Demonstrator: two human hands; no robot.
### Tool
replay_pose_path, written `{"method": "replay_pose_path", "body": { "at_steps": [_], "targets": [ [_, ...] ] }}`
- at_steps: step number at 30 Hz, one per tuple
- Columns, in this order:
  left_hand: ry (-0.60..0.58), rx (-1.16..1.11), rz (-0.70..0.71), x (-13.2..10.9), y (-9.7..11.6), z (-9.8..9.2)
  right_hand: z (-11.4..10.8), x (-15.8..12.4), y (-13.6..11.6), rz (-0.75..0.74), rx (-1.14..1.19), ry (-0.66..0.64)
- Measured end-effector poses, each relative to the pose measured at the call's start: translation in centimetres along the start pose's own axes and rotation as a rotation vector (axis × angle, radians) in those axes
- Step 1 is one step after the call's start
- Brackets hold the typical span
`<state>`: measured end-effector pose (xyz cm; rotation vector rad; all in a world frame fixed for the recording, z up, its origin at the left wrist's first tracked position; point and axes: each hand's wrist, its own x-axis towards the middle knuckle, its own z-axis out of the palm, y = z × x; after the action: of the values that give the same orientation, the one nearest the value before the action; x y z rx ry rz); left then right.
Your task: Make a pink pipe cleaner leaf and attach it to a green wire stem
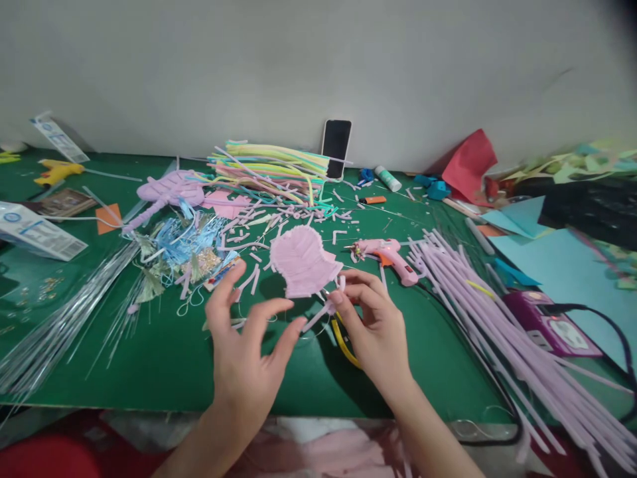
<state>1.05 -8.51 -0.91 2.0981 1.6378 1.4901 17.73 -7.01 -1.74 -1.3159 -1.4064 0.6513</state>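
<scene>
lilac strip (317, 318) pinched by right hand (371, 315), left hand (249, 338) spread, yellow handle (342, 342) and pink glue gun (391, 254) near

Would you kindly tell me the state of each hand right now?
Left hand: open, fingers spread.
Right hand: closed, pinching a lilac strip.

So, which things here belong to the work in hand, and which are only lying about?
Likely in use:
- lilac strip, in the right hand
- yellow-handled tool
- lilac ribbed piece
- pink glue gun
- lilac stems

Probably just there:
- phone
- orange lighter
- red paper
- yellow glue gun
</scene>
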Motion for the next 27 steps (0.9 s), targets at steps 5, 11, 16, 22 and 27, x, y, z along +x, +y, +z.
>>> {"method": "replay_pose_path", "body": {
  "at_steps": [5,11,16,22,27],
  "targets": [
    [-0.113,0.170,0.122,0.5,1.6,1.1,-0.2,-0.1,-0.4,-0.040,-0.016,0.005],
    [-0.132,0.144,0.099,0.7,1.9,1.8,-0.3,-0.2,-0.5,-0.143,-0.103,0.035],
    [-0.145,0.109,0.105,0.4,2.0,1.6,0.3,-0.4,-0.6,-0.273,-0.194,0.180],
    [-0.100,0.091,0.129,0.3,1.6,1.4,0.2,-0.4,-0.5,-0.275,-0.172,0.149],
    [0.002,-0.140,-0.011,-0.8,1.1,1.3,-0.1,-0.2,-0.9,-0.220,-0.129,0.164]
  ]
}}
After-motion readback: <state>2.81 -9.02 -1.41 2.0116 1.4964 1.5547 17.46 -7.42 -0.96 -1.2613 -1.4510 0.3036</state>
